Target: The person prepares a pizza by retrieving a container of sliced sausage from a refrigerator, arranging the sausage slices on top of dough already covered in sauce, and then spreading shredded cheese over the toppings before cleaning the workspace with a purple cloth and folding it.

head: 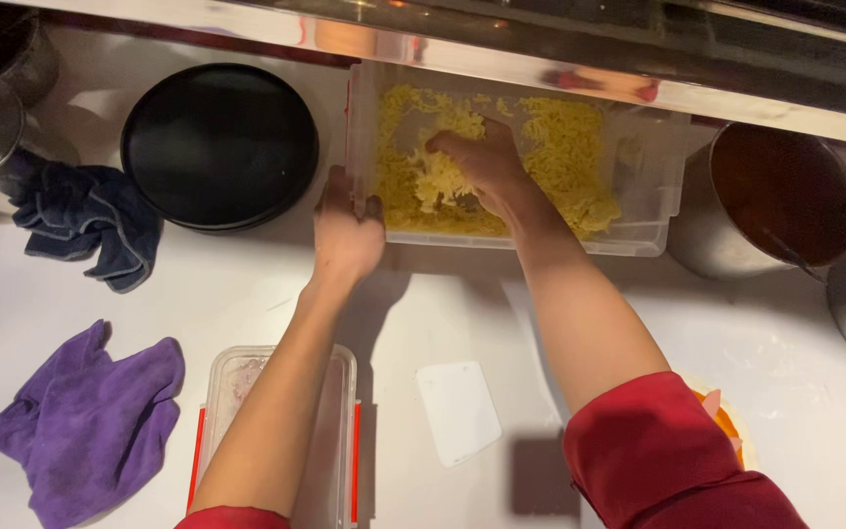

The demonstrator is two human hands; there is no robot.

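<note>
A clear plastic tub [653, 211] full of pale yellow shredded cheese [560, 157] stands at the far side of the white counter. My left hand [345, 230] grips the tub's near left corner. My right hand [477, 162] is inside the tub, fingers closed around a clump of shreds. Both forearms reach forward, and red sleeves show at the bottom edge.
A stack of black round plates [219, 145] sits left of the tub, with a dark blue cloth [90, 220] beside it. A purple cloth [85, 416], a lidded clear container [335, 431] and a white scraper [457, 411] lie near me. Metal pots [780, 201] stand at right.
</note>
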